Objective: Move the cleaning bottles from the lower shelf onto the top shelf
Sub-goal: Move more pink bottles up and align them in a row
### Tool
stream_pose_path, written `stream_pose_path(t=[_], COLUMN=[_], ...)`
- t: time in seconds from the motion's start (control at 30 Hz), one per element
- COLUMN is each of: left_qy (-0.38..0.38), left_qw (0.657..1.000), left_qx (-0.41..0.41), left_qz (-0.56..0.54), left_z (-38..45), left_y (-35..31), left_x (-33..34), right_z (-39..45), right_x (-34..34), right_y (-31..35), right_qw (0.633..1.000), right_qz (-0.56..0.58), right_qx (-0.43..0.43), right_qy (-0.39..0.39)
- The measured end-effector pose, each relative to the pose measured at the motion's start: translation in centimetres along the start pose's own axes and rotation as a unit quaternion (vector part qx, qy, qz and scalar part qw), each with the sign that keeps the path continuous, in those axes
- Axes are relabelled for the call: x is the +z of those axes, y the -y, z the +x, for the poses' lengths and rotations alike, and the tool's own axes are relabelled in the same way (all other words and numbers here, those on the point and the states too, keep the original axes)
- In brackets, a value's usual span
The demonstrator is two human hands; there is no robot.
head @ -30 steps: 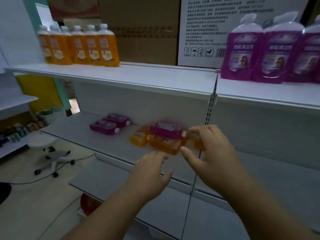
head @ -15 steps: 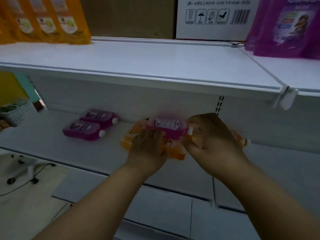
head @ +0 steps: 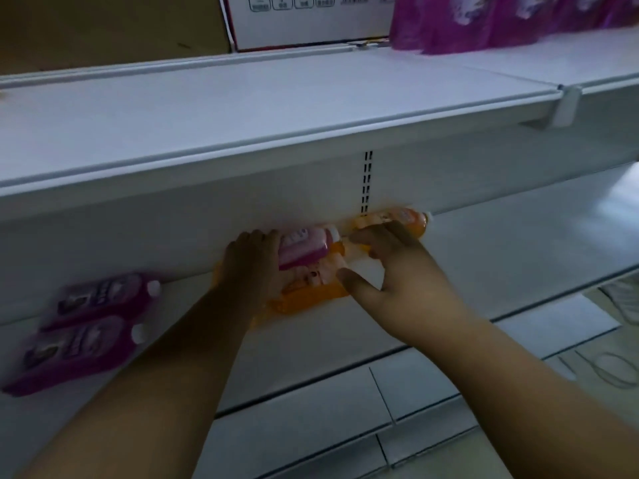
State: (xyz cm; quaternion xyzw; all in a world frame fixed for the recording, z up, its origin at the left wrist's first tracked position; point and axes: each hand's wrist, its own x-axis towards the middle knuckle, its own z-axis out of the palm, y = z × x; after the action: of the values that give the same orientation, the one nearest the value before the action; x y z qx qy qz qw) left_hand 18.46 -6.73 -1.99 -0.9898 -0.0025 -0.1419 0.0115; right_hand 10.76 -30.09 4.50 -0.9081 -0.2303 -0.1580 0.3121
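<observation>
A pink bottle (head: pixel 304 247) lies on its side on top of orange bottles (head: pixel 311 295) on the lower shelf (head: pixel 501 264). My left hand (head: pixel 252 267) is wrapped around the pink bottle's bottom end. My right hand (head: pixel 397 278) sits by its white cap with thumb and fingers spread, its fingertips touching another orange bottle (head: pixel 404 217) at the back. Two purple bottles (head: pixel 90 326) lie flat further left on the same shelf. The white top shelf (head: pixel 242 108) runs across just above my hands and hides the back of the lower shelf.
Purple bottles (head: pixel 484 22) stand at the right end of the top shelf, with a white carton (head: pixel 304 22) and a brown carton (head: pixel 103 25) behind. A slotted upright (head: pixel 367 181) sits behind the bottles. Lower shelves (head: pixel 311 420) jut out below my arms.
My view has moved closer and under the top shelf. My left hand went from hovering in front to gripping the pink bottle's end; my right hand shifted to its cap end.
</observation>
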Motion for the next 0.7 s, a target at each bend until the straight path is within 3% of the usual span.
stream_pose_path(t=[0.1,0.17,0.23,0.3,0.37,0.4,0.53,0.7], left_qy=[-0.075,-0.112,-0.149,-0.143,-0.114,-0.117,-0.162,-0.270], left_qw=[0.969,0.906,0.792,0.634,0.496,0.452,0.396,0.400], left_qx=[-0.072,-0.164,-0.237,-0.273,-0.316,-0.336,-0.347,-0.331], left_qz=[-0.223,-0.374,-0.543,-0.709,-0.801,-0.818,-0.835,-0.811], left_z=[-3.6,-7.0,-10.7,-14.1,-17.8,-19.7,-26.6,-32.3], left_y=[0.7,0.7,0.8,1.8,2.9,3.4,5.4,9.2], left_x=[-1.0,-2.5,-4.2,-5.7,-7.5,-8.3,-11.0,-14.1], right_z=[0.3,0.9,1.5,1.9,2.2,2.4,2.5,3.4], right_x=[0.7,1.7,3.3,5.3,7.5,8.7,13.9,22.0], right_y=[0.2,0.7,2.0,3.9,5.8,6.9,12.5,18.8], right_qw=[1.000,1.000,0.997,0.991,0.983,0.979,0.957,0.954], right_qz=[0.000,0.029,0.063,0.097,0.115,0.122,0.170,0.093], right_qx=[0.009,-0.001,-0.032,-0.070,-0.106,-0.127,-0.182,-0.206], right_qy=[-0.004,0.000,0.021,0.057,0.091,0.099,0.150,0.196])
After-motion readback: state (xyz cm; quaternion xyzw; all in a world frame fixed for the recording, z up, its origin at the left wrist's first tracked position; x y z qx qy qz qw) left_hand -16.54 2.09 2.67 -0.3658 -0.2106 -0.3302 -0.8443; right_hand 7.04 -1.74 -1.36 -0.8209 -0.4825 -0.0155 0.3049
